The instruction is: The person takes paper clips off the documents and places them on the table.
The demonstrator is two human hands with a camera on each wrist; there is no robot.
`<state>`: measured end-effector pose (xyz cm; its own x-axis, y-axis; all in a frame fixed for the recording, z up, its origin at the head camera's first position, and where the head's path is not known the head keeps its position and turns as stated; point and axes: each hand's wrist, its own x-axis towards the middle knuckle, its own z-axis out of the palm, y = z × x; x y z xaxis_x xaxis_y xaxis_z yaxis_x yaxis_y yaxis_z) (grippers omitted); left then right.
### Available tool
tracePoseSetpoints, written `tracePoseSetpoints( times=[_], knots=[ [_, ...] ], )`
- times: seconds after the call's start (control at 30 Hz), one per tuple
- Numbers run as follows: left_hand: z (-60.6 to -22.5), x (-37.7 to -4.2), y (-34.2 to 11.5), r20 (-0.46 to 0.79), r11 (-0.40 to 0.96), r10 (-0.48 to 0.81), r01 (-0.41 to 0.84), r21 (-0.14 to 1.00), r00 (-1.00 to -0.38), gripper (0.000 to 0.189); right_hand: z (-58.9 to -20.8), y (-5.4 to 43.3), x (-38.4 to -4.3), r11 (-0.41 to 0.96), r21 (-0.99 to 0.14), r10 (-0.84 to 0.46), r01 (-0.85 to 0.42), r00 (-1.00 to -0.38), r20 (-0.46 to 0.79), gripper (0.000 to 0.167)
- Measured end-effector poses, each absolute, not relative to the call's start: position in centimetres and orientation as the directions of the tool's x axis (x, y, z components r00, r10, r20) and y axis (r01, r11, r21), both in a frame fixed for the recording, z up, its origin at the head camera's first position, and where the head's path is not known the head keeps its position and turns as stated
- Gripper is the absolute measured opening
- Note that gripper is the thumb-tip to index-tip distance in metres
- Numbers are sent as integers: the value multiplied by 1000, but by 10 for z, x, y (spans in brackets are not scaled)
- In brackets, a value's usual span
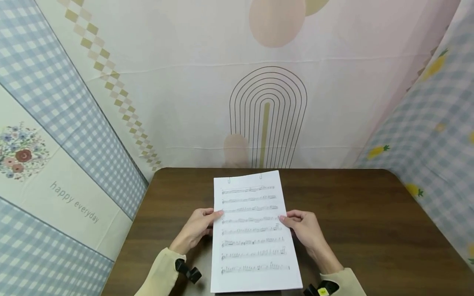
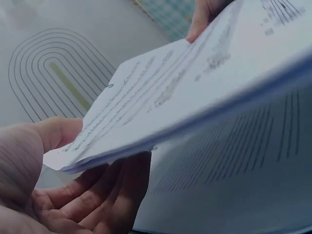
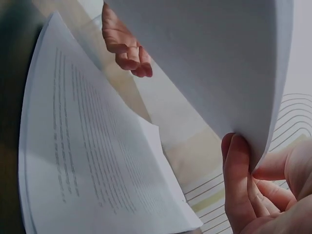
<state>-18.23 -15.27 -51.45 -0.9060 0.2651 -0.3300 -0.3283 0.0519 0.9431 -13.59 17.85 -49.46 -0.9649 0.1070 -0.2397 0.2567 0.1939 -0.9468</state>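
A clipped stack of sheet music (image 1: 252, 230), white with several printed staves, is held up between both hands over the table. My left hand (image 1: 195, 230) pinches its left edge, thumb on the top page and fingers underneath. At the opposite edge, my right hand (image 1: 306, 232) pinches it the same way. Two small paper clips show at the far edge. Below the sheet music, in the right wrist view, lies a second stack of papers (image 3: 92, 146) printed with lines of text; in the head view the sheet music mostly hides it.
A dark brown wooden table (image 1: 363, 230) spreads to both sides. Behind it hangs a pale cloth (image 1: 185, 102) with an arch pattern. Blue checked cloths hang at the left (image 1: 103, 135) and right (image 1: 418, 148).
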Motion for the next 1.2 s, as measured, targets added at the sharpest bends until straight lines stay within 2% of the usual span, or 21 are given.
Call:
tracePoseSetpoints(
  times=[0.33, 0.63, 0.77, 0.97, 1.2],
  knots=[
    [-514, -165, -150, -309, -56, 333, -346, 937, -891, 41, -499, 171, -121, 155, -943, 113, 294, -954, -278, 24],
    [-517, -161, -142, -271, -64, 287, -300, 952, -919, 37, -506, 177, -111, 199, -931, 101, 305, -952, -290, 22],
    [-518, -159, -140, -275, -66, 283, -305, 950, -919, 36, -508, 183, -110, 182, -935, 62, 304, -953, -298, 30],
    [-517, -153, -137, -281, -74, 294, -315, 946, -914, 36, -503, 193, -120, 107, -960, 27, 260, -966, -259, 55],
    [-517, -147, -133, -283, -62, 325, -319, 946, -902, 36, -490, 198, -148, 151, -974, 50, 170, -985, -164, 57]
  ],
)
